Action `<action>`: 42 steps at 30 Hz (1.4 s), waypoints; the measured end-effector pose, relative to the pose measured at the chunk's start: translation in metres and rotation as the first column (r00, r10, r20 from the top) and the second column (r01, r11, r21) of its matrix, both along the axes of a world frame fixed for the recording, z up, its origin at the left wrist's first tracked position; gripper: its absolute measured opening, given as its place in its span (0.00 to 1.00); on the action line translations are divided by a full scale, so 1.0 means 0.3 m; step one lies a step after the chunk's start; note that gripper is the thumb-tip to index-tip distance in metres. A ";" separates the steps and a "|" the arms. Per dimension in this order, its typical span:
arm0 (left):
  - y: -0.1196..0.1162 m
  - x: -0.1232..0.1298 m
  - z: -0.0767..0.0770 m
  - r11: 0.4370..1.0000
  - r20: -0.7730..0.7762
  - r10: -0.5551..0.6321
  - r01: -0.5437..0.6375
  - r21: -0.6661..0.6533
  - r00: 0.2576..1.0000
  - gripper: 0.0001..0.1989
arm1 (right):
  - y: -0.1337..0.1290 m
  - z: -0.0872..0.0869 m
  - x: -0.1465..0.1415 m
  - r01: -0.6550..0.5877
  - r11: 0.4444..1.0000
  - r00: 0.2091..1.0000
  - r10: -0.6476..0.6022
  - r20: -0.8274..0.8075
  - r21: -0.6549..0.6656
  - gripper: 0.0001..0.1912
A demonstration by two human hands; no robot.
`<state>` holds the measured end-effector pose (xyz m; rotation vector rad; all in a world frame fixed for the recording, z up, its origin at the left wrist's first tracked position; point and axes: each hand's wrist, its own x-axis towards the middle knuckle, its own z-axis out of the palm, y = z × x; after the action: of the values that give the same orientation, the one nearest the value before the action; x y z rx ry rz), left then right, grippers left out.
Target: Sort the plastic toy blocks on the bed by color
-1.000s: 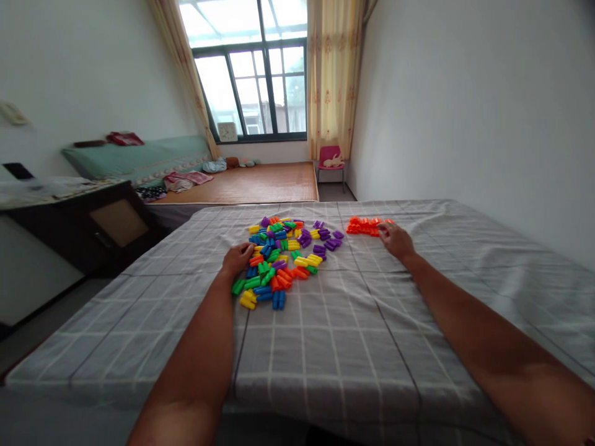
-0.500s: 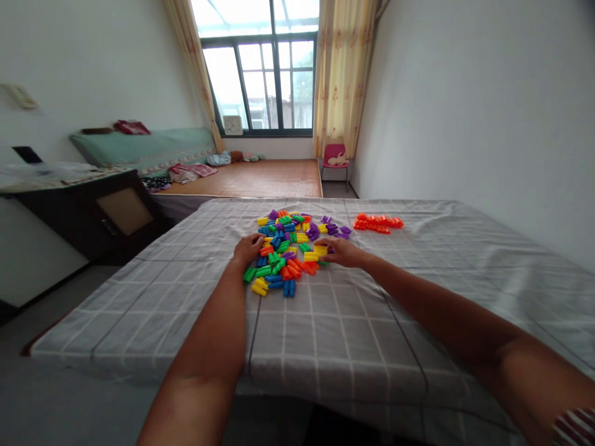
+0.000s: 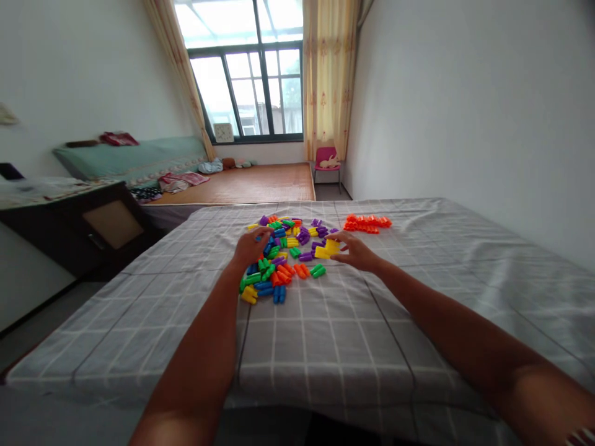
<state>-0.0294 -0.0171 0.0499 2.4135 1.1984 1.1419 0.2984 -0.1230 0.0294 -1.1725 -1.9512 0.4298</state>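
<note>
A loose pile of blue, green, purple, orange and yellow plastic pieces (image 3: 281,275) lies on the checked cloth (image 3: 320,334). My left hand (image 3: 253,246) is over the pile's left edge, its fingers bent over blue pieces; what is under the fingertips is hidden. My right hand (image 3: 356,251), at the pile's right side, has thumb and fingers around yellow pieces (image 3: 328,249) that look joined. Several purple pieces (image 3: 303,235) lie between the hands. Beyond my right hand sits a joined group of orange pieces (image 3: 367,223).
A dark cabinet (image 3: 109,226) stands at the left. Behind the table are a bed (image 3: 260,179) with clothes on it and a pink chair (image 3: 326,155) holding a plush toy. A white wall (image 3: 465,111) runs along the right.
The view has shifted a little. My right hand has moved slightly away from the pile with the yellow pieces, uncovering a green piece. My left hand has moved farther over the pile's upper left.
</note>
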 end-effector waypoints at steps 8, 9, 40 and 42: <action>-0.185 0.239 -0.014 0.910 -0.162 -0.395 0.361 -0.203 0.904 0.14 | -0.013 -0.003 -0.097 0.030 0.979 0.995 -0.049 0.091 0.201 0.26; -0.185 0.240 -0.017 0.915 -0.171 -0.387 0.353 -0.198 0.906 0.13 | -0.014 -0.003 -0.085 0.030 0.976 0.990 -0.059 0.132 0.215 0.25; 0.034 -0.260 -0.118 0.857 0.038 0.406 -0.366 -0.362 0.913 0.25 | 0.064 -0.161 0.368 0.358 0.934 0.896 -0.336 0.291 -0.023 0.23; 0.025 -0.265 -0.132 0.868 0.085 0.403 -0.351 -0.352 0.911 0.26 | 0.056 -0.156 0.367 0.369 0.929 0.890 -0.346 0.298 -0.023 0.20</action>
<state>-0.1088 -0.0098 0.0103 1.8542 1.7065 1.0948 0.4086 -0.1063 -0.0174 -1.6888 -1.9099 0.1441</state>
